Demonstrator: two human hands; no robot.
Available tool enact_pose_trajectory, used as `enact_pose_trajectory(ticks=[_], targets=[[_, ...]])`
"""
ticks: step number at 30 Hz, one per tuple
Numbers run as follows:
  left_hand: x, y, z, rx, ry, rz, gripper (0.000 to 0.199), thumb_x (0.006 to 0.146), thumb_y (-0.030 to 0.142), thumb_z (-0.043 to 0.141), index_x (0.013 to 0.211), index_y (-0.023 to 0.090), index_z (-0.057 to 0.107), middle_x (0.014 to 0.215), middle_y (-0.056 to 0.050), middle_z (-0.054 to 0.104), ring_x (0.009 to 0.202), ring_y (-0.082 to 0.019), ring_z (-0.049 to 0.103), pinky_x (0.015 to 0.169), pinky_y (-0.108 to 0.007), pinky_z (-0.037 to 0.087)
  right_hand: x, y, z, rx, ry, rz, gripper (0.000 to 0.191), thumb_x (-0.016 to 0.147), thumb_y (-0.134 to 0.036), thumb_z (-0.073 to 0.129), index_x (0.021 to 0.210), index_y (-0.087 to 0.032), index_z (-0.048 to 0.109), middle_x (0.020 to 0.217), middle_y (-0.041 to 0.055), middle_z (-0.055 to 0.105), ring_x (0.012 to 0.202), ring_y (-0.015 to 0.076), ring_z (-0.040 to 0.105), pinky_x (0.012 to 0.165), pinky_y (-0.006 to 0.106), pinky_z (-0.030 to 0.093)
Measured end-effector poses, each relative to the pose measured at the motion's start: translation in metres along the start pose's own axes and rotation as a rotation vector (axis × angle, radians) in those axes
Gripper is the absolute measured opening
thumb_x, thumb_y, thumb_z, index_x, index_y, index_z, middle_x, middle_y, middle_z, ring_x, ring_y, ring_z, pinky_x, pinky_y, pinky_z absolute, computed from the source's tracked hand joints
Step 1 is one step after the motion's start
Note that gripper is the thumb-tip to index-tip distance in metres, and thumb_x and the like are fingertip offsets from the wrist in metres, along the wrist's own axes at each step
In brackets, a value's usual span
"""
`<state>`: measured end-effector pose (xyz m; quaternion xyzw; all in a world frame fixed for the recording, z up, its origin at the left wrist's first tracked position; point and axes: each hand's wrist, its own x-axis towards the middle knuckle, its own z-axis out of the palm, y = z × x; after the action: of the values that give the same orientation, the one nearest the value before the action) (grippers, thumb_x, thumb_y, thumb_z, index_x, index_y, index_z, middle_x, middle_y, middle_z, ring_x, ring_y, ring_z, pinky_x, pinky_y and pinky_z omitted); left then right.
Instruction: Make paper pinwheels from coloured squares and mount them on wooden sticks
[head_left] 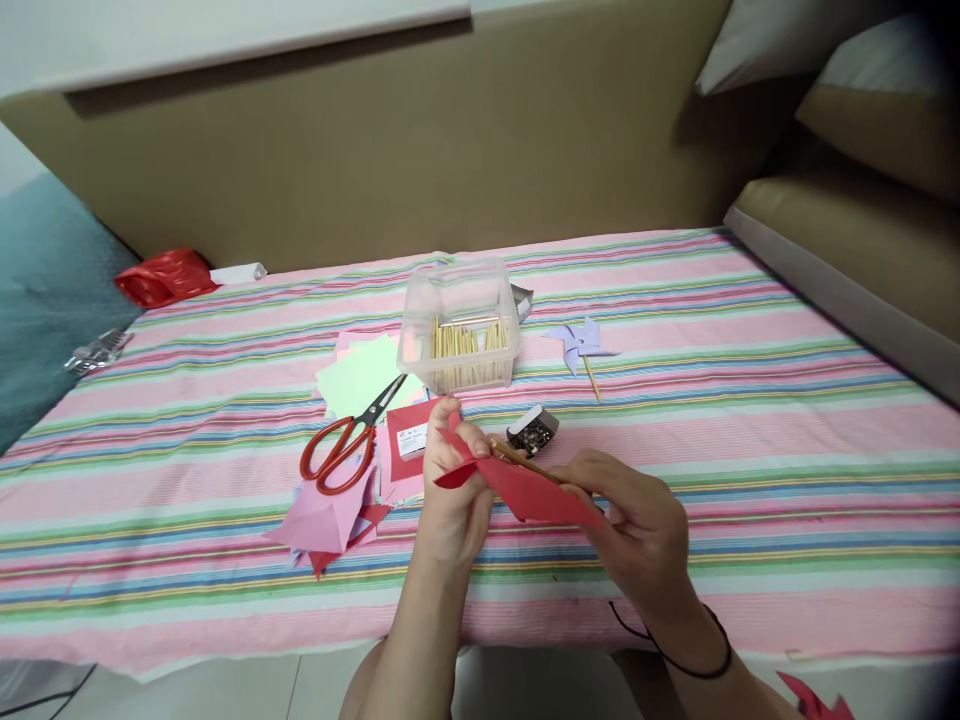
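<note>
My left hand (457,490) is closed around the middle of a red paper pinwheel (536,492), whose folded blades stick out on both sides. A thin wooden stick (521,458) runs along the pinwheel's upper side. My right hand (637,520) pinches the stick's other end, close to the tip of a red blade. Where stick and paper meet is mostly hidden by the left fingers. Just beyond the hands lies a small open box of pins (532,435). A finished-looking lilac pinwheel (581,342) on a stick rests farther right.
A clear plastic box (457,375) holds several wooden sticks. Orange-handled scissors (352,440) lie across pale green paper (360,375). Cut pink paper (326,515) is piled at left, beside a labelled red paper pack (405,440). A red plastic bag (169,278) sits far left.
</note>
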<state>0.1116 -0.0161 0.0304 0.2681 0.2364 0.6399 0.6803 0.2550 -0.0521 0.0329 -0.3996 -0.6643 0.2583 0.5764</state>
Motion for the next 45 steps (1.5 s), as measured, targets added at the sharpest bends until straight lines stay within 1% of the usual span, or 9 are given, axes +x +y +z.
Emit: enact_pose_trajectory(ticks=[3,8,13,18,24,30,34,37,45], targets=[[0.0,0.0,0.0,-0.006,-0.002,0.001,0.06,0.057,0.018,0.085,0.105,0.03,0.051,0.065,0.01,0.054,0.06,-0.006,0.057,0.068,-0.022,0.054,0.001,-0.001,0.0,0.0,-0.004,-0.012,0.025,0.084,-0.006,0.056,0.097,-0.023,0.069,0.077,0.0011,0.069,0.067,0.0139,0.057,0.059,0.027,0.045],[0.0,0.0,0.0,-0.022,0.001,-0.009,0.058,0.059,0.018,0.084,0.105,0.03,0.051,0.067,0.009,0.054,0.061,-0.006,0.057,0.055,-0.016,0.047,0.001,-0.002,0.0,0.001,-0.001,-0.007,0.026,0.083,-0.006,0.056,0.098,-0.023,0.07,0.077,0.0019,0.069,0.066,0.0146,0.057,0.057,0.027,0.045],[-0.001,0.001,0.001,0.008,0.049,-0.014,0.06,0.055,0.021,0.086,0.103,0.03,0.051,0.065,0.008,0.053,0.061,-0.008,0.056,0.051,-0.017,0.045,0.003,-0.004,0.0,-0.003,0.019,-0.014,0.026,0.083,-0.007,0.056,0.097,-0.022,0.072,0.078,0.0036,0.07,0.068,0.0167,0.061,0.059,0.029,0.049],[-0.001,0.002,0.0,0.011,0.033,-0.004,0.059,0.056,0.022,0.086,0.103,0.03,0.05,0.067,0.009,0.054,0.063,-0.008,0.057,0.063,-0.021,0.051,0.003,-0.004,0.0,0.006,0.017,-0.02,0.028,0.082,-0.006,0.057,0.098,-0.023,0.072,0.079,0.0035,0.071,0.069,0.0167,0.061,0.059,0.029,0.049],[-0.001,0.004,0.0,0.039,0.016,0.035,0.053,0.06,0.02,0.084,0.102,0.028,0.052,0.069,0.009,0.055,0.063,-0.006,0.057,0.075,-0.023,0.052,0.003,0.0,-0.002,0.009,-0.02,-0.045,0.033,0.081,-0.002,0.057,0.103,-0.024,0.071,0.077,0.0024,0.069,0.067,0.0158,0.058,0.06,0.03,0.047],[-0.001,0.006,-0.001,0.101,0.018,0.054,0.051,0.061,0.021,0.083,0.1,0.028,0.051,0.073,0.007,0.058,0.069,-0.01,0.061,0.072,-0.026,0.055,0.006,0.0,-0.004,-0.012,-0.035,-0.053,0.034,0.083,-0.005,0.057,0.106,-0.025,0.071,0.073,0.002,0.068,0.063,0.0159,0.057,0.057,0.031,0.046],[0.0,0.005,0.0,0.137,0.0,0.074,0.056,0.063,0.02,0.082,0.106,0.03,0.048,0.083,0.006,0.063,0.065,-0.008,0.063,0.073,-0.026,0.055,0.006,0.003,-0.005,-0.013,-0.043,-0.062,0.036,0.083,-0.003,0.056,0.107,-0.025,0.07,0.079,0.0023,0.07,0.066,0.0159,0.057,0.061,0.032,0.046],[0.001,0.004,0.0,0.175,0.029,0.09,0.058,0.063,0.02,0.082,0.108,0.029,0.046,0.088,0.005,0.066,0.066,-0.008,0.065,0.077,-0.027,0.055,0.004,0.005,-0.006,-0.007,-0.057,-0.048,0.036,0.083,-0.003,0.057,0.108,-0.025,0.07,0.071,0.0011,0.065,0.067,0.0166,0.057,0.062,0.032,0.045],[0.002,0.001,-0.009,0.251,0.053,0.076,0.071,0.062,0.025,0.083,0.118,0.029,0.038,0.081,0.004,0.07,0.072,-0.014,0.069,0.077,-0.03,0.055,0.003,0.009,-0.007,-0.011,-0.078,-0.026,0.033,0.084,-0.003,0.056,0.105,-0.024,0.069,0.076,0.002,0.065,0.068,0.0155,0.055,0.062,0.031,0.043]])
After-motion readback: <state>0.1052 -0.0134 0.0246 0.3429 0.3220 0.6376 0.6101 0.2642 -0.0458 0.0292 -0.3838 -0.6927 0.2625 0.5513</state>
